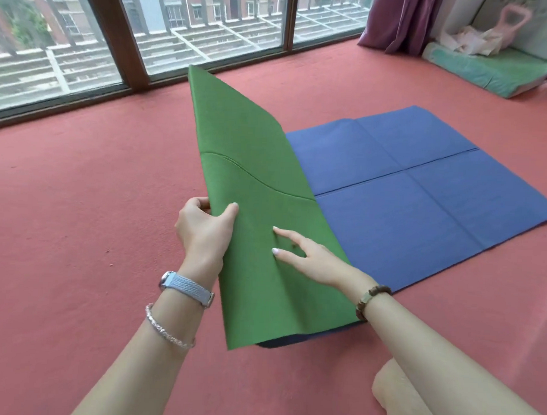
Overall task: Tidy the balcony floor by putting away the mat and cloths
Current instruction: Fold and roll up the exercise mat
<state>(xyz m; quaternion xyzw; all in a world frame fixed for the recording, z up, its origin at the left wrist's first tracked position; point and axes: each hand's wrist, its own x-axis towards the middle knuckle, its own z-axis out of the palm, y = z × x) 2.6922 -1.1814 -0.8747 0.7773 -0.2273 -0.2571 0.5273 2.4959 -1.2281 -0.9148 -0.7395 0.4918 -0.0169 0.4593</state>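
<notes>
**A:** What's the biggest thing down there?

**B:** The red carpeted floor (78, 198), which runs up to the windows (211, 25).

**A:** And the mat?

**B:** The mat (422, 214) lies on the floor at the middle. Its blue face is up, and creases divide it into four panels. The near-left part stands up as a flap (246, 162), showing a green underside with a thin curved line across it.

**A:** Anything in the far right corner?

**B:** A green pad (504, 70) beside a purple curtain (399, 21), with a crumpled pale pink cloth (473, 43) on top of it.

**A:** How about the hands?

**B:** The left hand (204, 227) has its grip closed on the mat at the flap's left edge, thumb on the green face and fingers behind. The right hand (310, 259) has a wide grip, its straight fingers lying flat on the green face just beside the left hand.
</notes>
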